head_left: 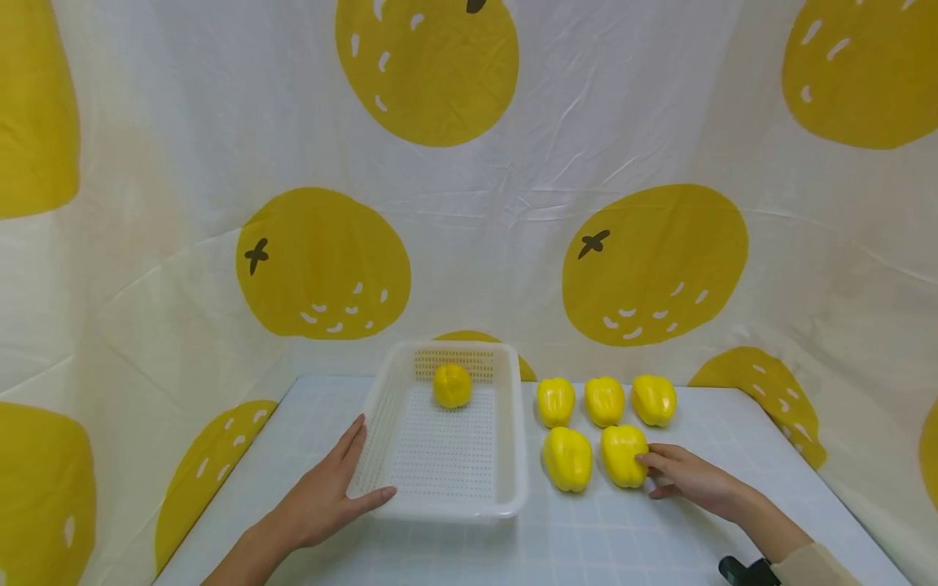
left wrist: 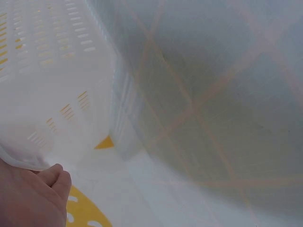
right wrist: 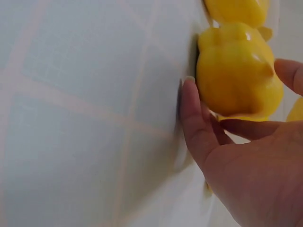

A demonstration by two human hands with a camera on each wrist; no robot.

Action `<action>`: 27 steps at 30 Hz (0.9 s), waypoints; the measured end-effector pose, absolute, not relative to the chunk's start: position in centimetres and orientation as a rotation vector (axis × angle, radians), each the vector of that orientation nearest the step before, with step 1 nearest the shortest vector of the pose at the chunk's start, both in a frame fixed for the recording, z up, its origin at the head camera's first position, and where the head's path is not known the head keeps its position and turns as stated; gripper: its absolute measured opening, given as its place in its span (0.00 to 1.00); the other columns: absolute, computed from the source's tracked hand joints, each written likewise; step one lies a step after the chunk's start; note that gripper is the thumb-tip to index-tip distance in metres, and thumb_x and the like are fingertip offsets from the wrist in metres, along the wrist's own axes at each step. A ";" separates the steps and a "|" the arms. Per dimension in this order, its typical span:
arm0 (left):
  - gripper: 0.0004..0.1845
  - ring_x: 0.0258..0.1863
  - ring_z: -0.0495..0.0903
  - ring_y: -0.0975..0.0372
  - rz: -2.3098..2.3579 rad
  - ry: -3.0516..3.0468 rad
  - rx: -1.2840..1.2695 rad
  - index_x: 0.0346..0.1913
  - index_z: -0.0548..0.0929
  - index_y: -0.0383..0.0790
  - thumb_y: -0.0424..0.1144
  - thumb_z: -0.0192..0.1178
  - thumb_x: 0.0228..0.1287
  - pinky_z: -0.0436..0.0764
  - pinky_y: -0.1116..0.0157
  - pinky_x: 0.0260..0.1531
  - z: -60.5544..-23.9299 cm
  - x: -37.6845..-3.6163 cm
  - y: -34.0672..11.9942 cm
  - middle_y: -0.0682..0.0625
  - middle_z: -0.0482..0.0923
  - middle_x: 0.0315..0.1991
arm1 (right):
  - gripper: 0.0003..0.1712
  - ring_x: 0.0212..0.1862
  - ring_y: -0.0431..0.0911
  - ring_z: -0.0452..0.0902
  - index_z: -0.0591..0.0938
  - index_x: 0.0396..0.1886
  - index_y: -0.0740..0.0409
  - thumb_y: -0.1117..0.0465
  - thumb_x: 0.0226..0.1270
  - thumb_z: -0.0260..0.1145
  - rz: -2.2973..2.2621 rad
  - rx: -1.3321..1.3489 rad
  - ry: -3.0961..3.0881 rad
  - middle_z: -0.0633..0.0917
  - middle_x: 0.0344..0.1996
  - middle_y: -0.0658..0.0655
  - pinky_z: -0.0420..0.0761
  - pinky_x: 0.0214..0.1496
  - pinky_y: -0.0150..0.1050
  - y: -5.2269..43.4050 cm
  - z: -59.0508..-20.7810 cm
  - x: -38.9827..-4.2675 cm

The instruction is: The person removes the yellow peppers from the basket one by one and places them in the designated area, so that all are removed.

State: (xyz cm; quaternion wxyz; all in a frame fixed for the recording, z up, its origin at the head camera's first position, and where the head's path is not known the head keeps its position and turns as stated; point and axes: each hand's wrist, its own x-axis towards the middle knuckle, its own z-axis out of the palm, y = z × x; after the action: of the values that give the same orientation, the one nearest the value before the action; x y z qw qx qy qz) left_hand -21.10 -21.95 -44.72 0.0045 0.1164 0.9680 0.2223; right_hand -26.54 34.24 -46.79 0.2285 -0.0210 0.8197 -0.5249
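Observation:
My left hand [head_left: 326, 492] holds the near-left corner of a white perforated plastic basket [head_left: 518, 456]. Its thumb lies over the rim and its fingers lie along the outer left wall; in the left wrist view, fingers [left wrist: 59, 182] bend at the rim. Inside the basket, towards the back, sits one yellow bell pepper [head_left: 452, 386]. At the right, my right hand [head_left: 696, 480] has its thumb and fingers around the near-right yellow bell pepper [head_left: 623, 456], which rests on the table. In the right wrist view, fingertips meet the sides of that pepper [right wrist: 236, 71].
Several more yellow bell peppers stand right of the basket: one in the near row [head_left: 567, 460] and a back row [head_left: 604, 401]. A pale checked cloth [head_left: 579, 537] covers the table. Behind hangs a white curtain [head_left: 484, 228] with yellow fruit prints. A dark object [head_left: 747, 571] lies by the right sleeve.

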 end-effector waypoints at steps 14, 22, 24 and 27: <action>0.68 0.79 0.54 0.44 0.698 3.011 0.334 0.83 0.44 0.36 0.82 0.53 0.55 0.63 0.39 0.70 -44.7 -21.1 -21.8 0.44 0.36 0.84 | 0.50 0.64 0.64 0.72 0.55 0.76 0.76 0.41 0.76 0.60 -1.204 -0.067 2.524 0.60 0.72 0.81 0.83 0.57 0.53 34.5 -44.6 -25.6; 0.67 0.79 0.55 0.44 0.699 3.021 0.353 0.83 0.44 0.36 0.82 0.53 0.56 0.64 0.39 0.71 -44.9 -21.2 -21.9 0.44 0.36 0.84 | 0.51 0.63 0.65 0.69 0.55 0.75 0.76 0.40 0.75 0.61 -1.027 -0.105 2.715 0.62 0.70 0.78 0.81 0.56 0.60 34.2 -41.9 -25.1; 0.67 0.79 0.55 0.44 0.697 3.028 0.362 0.83 0.44 0.36 0.81 0.53 0.57 0.64 0.40 0.71 -44.9 -21.3 -21.9 0.44 0.36 0.84 | 0.51 0.65 0.68 0.65 0.53 0.76 0.74 0.40 0.76 0.60 -0.999 -0.135 2.744 0.61 0.70 0.77 0.78 0.56 0.62 33.9 -41.3 -25.1; 0.66 0.79 0.55 0.44 0.697 3.036 0.371 0.83 0.44 0.36 0.81 0.53 0.57 0.64 0.40 0.71 -45.0 -21.3 -22.0 0.44 0.36 0.84 | 0.51 0.67 0.71 0.63 0.53 0.77 0.73 0.41 0.76 0.61 -0.982 -0.166 2.778 0.61 0.71 0.77 0.76 0.58 0.66 33.3 -40.7 -25.1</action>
State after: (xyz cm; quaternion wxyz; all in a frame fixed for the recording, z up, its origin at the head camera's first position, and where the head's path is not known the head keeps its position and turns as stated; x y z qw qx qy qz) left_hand -21.33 -21.97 -45.02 0.0022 0.1182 0.9678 0.2221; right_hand -25.08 33.30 -40.69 0.0953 -0.0559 0.9371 -0.3311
